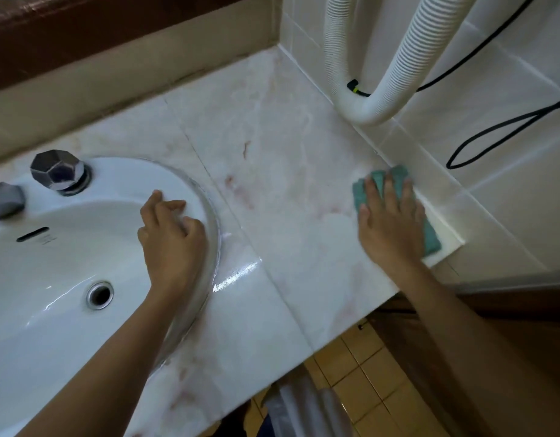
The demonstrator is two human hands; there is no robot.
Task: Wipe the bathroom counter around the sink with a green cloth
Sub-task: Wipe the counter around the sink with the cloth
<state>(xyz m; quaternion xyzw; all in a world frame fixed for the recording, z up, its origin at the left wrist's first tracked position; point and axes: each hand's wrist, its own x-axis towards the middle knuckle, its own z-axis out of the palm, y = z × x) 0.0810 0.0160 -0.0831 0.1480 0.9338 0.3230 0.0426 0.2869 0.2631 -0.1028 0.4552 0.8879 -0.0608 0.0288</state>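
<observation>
The right hand (pixel 390 222) lies flat on the cloth (pixel 430 238), fingers (pixel 373 192) spread and straight, not curled round anything. Pressing with an open palm likely serves to keep as much cloth as possible against the stone. The cloth sits at the far right edge of the table (pixel 288 171), pushed up against the base of the tiled wall (pixel 508 197), which suggests the seam where grime collects is the part in hand.

The left hand (pixel 174 234) rests on the rim of the sink (pixel 51 304), fingers loosely bent and holding nothing — probably a brace while the body leans right.

Counted: one cloth, one sink with one drain (pixel 99 294) and one overflow slot (pixel 32 234), one faceted knob (pixel 58 171) plus part of a second fitting (pixel 5 198) cut off at the left. One white ribbed hose (pixel 363 99) hangs in a loop by the wall, and a black cable (pixel 499 124) runs behind it. Reddish stains — several, in the middle of the table — look unwiped.
</observation>
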